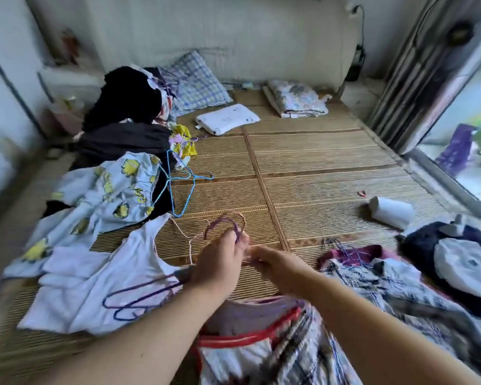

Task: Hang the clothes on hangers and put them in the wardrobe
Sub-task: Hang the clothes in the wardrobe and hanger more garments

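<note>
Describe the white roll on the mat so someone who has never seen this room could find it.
Start at the woven mat and follow it to its right side, near the window. The white roll lies there on its side, just beyond a heap of dark clothes. It is the only smooth tube among crumpled fabric.

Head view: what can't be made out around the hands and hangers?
All head view.
Right hand: motion blur hides whether its fingers pinch anything.
Left hand: grips the purple hanger; its own fingers cover the contact.
Striped garment: blurred, cut by the bottom edge; type unclear.
Red thing on the mat: too small to identify.
Wardrobe: none plainly in view; left edge is blurred.
</note>
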Motion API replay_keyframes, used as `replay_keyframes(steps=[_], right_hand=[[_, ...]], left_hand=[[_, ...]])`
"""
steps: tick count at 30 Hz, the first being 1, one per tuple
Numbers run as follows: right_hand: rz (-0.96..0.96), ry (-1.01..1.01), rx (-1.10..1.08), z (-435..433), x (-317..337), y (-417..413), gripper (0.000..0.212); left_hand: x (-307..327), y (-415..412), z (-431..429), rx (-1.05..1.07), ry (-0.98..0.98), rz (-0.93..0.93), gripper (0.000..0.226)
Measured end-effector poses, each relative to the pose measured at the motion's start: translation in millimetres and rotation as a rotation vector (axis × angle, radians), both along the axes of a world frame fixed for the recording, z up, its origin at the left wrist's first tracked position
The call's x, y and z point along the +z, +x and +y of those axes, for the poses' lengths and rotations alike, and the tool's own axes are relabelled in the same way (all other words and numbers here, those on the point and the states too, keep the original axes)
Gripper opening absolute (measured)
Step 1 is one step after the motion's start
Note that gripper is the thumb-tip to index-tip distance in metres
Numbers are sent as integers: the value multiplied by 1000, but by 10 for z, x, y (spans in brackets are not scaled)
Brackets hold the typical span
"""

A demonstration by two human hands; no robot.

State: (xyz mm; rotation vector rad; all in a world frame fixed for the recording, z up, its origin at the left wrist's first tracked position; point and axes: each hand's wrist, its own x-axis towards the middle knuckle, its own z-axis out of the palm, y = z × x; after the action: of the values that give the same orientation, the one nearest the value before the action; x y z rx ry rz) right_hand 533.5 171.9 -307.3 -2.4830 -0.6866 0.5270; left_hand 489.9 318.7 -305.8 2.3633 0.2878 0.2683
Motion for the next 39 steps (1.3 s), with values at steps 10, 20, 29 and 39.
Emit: replay_keyframes(steps=[10,20,29,39], right_hand=[[276,267,172,483,1807,-893,26],[536,485,197,1113,2321,-1519,20],[547,406,268,2095,2034,-1600,17],[383,406,-346,2675,822,-260,17]], left_hand=[[1724,-1261,552,106,-335,-292,31],[2511,-2080,1169,203,-335,-423,34],[2337,-1991,1923,288,-282,-360,32],[1057,-1004,3208,263,-299,20,33]])
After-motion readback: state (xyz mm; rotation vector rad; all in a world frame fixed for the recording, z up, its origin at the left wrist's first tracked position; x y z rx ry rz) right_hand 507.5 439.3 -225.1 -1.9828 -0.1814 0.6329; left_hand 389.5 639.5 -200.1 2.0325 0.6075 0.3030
